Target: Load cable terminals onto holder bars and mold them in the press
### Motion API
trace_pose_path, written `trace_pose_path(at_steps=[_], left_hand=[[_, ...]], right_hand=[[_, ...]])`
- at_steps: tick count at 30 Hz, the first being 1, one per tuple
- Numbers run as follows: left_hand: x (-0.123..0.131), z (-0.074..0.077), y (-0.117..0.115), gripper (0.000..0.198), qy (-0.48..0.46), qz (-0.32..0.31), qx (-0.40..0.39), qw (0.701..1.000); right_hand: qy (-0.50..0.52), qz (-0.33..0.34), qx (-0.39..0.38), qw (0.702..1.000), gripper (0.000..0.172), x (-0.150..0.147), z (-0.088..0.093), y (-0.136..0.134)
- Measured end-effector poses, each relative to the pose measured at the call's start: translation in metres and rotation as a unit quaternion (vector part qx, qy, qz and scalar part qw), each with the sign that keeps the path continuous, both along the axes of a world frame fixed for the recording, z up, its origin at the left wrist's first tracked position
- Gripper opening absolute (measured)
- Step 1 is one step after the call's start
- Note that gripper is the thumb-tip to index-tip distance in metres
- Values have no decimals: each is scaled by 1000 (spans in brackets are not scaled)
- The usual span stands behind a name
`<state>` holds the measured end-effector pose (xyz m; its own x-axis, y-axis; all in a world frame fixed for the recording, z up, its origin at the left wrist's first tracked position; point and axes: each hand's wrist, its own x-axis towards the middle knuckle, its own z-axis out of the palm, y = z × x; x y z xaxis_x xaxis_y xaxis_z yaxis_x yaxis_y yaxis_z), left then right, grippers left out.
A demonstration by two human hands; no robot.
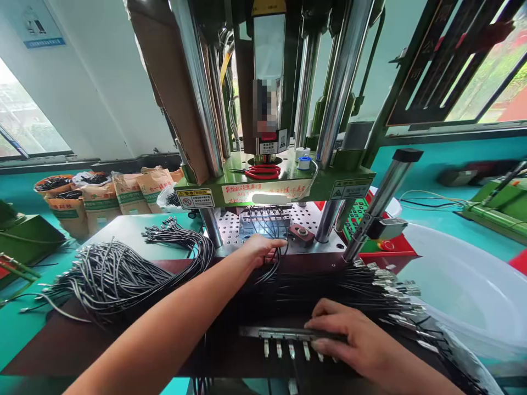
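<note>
My left hand (263, 250) is stretched out to the press and closed around several thin black cables (272, 270) at the front of the mold plate (257, 224). The cables fan out over that plate toward a row at its back. Nearer to me, my right hand (341, 334) grips the right end of a narrow metal bar (284, 333) between thumb and fingers. Several silver connectors (292, 349) stick out from the bar's near edge. Between my hands lies a wide bundle of black cables (321, 285) with silver connector ends pointing right.
A green press with steel columns (341, 82) rises ahead; red-handled scissors (262, 172) lie on its crossbeam. A large pile of grey-black cables (119, 274) spreads left. At right stand a red control box (387, 246) and a white tub (461, 285). Filled paper sacks (99, 203) are behind.
</note>
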<state>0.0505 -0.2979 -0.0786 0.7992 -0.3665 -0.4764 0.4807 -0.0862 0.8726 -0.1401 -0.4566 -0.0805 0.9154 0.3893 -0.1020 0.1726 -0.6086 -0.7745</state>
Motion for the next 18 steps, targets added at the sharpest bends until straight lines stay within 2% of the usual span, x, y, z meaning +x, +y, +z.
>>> trace_pose_path(at_steps=[5, 6, 8, 10, 12, 13, 15, 18], left_hand=[[8, -16, 2, 13, 84, -7, -46, 995], [8, -18, 4, 12, 93, -6, -59, 994], [8, -20, 6, 10, 105, -4, -85, 991], [7, -21, 7, 9, 114, -7, -109, 987], [6, -21, 7, 7, 125, -14, -130, 984], [6, -20, 7, 6, 130, -17, -138, 982], [6, -20, 8, 4, 140, -18, -151, 978], [6, -21, 9, 6, 148, -17, -169, 974]], right_hand=[[-61, -20, -129, 990, 20, -6, -6, 5], [-59, -14, -134, 989, 18, -5, -4, 3], [-45, 0, -96, 994, 14, 8, 4, -1], [-36, -24, -10, 999, 19, 39, 17, -2], [-25, -116, 115, 986, 26, 86, 30, 5], [-15, -175, 206, 963, 27, 114, 34, 12], [34, -252, 448, 857, 18, 169, 37, 30], [28, -287, 509, 811, 12, 233, 30, 61]])
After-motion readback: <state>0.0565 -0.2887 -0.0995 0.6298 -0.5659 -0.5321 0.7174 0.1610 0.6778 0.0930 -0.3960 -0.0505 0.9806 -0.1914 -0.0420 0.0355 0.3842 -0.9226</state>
